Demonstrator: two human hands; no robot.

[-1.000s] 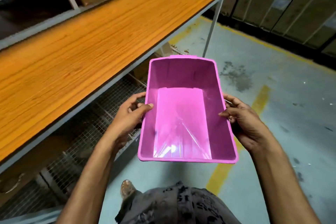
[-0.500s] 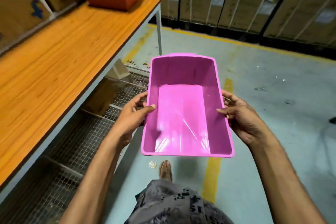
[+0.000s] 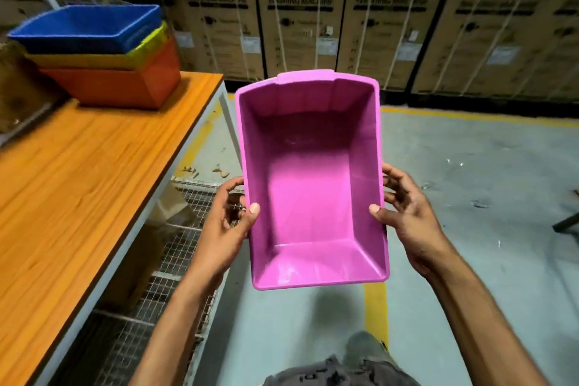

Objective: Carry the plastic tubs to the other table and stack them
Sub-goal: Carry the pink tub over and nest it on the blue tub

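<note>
Holding the pink tub (image 3: 310, 197) between both hands, we have it dead centre in the view, up in the air over the grey floor (image 3: 485, 166), with its open side facing us and its long axis running from 6 o'clock to 12 o'clock. Our left hand (image 3: 225, 229) grips the long wall at 9 o'clock: the thumb hooks over the rim into the tub and the fingers curl round the outside. Our right hand (image 3: 407, 216) does the same at 3 o'clock, thumb on the rim and fingers wrapped against the outer wall. Both grips sit on the nearer half of the tub. The far short end, with a flat lip on its rim, points toward 12 o'clock.

Over at 9 o'clock runs the wooden table (image 3: 78, 197), and its far corner reaches to about 11 o'clock, just beside the tub's far left corner in the view. At 10 o'clock a stack stands on that table: the orange tub (image 3: 119, 84) at the bottom, the yellow tub (image 3: 94, 59) nested in it, and the blue tub (image 3: 91, 28) on top. The pink tub is well apart from that stack.

Across 12 o'clock stands a wall of cardboard boxes (image 3: 391, 25) printed "LG" and "washing machine". A wire mesh shelf (image 3: 175, 260) shows under the table at 8 o'clock. A yellow line (image 3: 376, 304) on the floor runs out from under the tub at 6 o'clock.
</note>
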